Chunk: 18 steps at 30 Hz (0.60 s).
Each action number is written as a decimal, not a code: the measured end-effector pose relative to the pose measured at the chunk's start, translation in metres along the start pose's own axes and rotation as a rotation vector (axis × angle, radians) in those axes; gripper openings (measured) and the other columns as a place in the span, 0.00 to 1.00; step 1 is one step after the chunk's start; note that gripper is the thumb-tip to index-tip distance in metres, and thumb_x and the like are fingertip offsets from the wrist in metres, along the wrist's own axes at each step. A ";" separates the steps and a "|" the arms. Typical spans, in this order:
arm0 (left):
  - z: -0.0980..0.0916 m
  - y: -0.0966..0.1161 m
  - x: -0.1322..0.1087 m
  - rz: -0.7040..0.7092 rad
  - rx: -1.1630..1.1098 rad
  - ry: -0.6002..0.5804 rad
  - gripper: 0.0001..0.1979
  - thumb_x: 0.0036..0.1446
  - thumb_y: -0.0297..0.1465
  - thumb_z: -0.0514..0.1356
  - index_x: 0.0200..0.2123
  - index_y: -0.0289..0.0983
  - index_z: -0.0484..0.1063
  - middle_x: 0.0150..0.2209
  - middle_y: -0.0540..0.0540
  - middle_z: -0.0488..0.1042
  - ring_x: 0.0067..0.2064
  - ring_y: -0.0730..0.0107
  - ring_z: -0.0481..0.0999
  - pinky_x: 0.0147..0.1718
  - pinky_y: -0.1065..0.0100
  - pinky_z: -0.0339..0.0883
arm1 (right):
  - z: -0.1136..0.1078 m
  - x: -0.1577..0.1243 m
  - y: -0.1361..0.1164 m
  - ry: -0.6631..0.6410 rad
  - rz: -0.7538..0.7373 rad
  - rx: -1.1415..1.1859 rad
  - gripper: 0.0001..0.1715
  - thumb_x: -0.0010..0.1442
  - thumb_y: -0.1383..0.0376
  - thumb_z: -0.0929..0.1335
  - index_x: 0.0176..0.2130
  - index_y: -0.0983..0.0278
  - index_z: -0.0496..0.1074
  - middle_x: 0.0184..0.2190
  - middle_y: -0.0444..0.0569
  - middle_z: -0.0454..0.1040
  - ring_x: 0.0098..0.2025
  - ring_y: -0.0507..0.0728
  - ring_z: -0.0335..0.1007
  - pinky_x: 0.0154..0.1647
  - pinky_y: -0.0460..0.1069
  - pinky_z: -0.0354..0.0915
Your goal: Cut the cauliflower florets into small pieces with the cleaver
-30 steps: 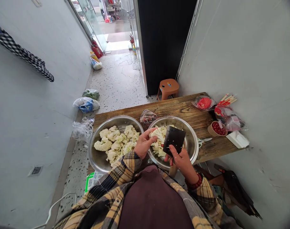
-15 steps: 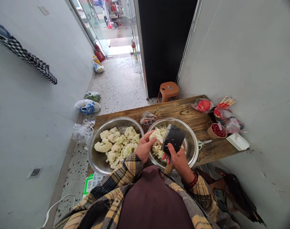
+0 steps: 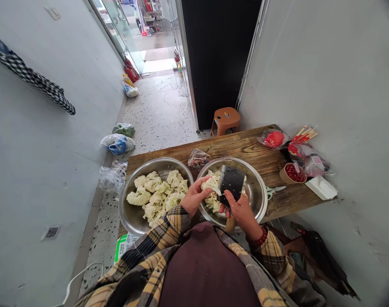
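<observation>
My left hand (image 3: 193,197) is closed round a white cauliflower floret (image 3: 210,183) held over the right steel bowl (image 3: 257,186). My right hand (image 3: 241,211) grips a cleaver (image 3: 231,181) with a broad dark blade, whose edge rests against that floret. Cut pieces of cauliflower lie in the right bowl beneath the blade. The left steel bowl (image 3: 131,215) holds several larger cauliflower florets (image 3: 157,192). Both bowls stand side by side on a wooden table (image 3: 245,148).
On the table's right end lie a cup of red berries (image 3: 292,172), red plastic bags (image 3: 274,138), chopsticks (image 3: 304,135), a white box (image 3: 321,187) and scissors (image 3: 273,190). A small bag (image 3: 198,157) sits behind the bowls. An orange stool (image 3: 226,118) and bags (image 3: 117,143) stand on the floor.
The cleaver has swung more upright and moved left onto the floret in my left hand. My left hand has stayed over the right bowl's near rim.
</observation>
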<state>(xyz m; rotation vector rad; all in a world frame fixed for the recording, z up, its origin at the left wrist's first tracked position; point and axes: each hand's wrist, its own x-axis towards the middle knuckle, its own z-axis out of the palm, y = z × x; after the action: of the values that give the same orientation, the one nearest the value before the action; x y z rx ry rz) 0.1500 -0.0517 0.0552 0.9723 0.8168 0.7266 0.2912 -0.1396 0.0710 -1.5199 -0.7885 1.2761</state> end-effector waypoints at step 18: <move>-0.005 0.001 -0.002 0.059 0.319 -0.095 0.27 0.50 0.44 0.63 0.48 0.32 0.73 0.40 0.43 0.76 0.36 0.68 0.71 0.36 0.70 0.64 | -0.005 -0.002 0.015 0.160 -0.332 -0.540 0.26 0.63 0.49 0.58 0.29 0.64 0.70 0.23 0.51 0.74 0.27 0.57 0.71 0.29 0.49 0.63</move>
<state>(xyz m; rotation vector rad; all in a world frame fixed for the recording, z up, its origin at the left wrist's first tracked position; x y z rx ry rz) 0.1444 -0.0506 0.0545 1.3121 0.8385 0.6061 0.2938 -0.1477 0.0579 -1.7861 -1.2868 0.7136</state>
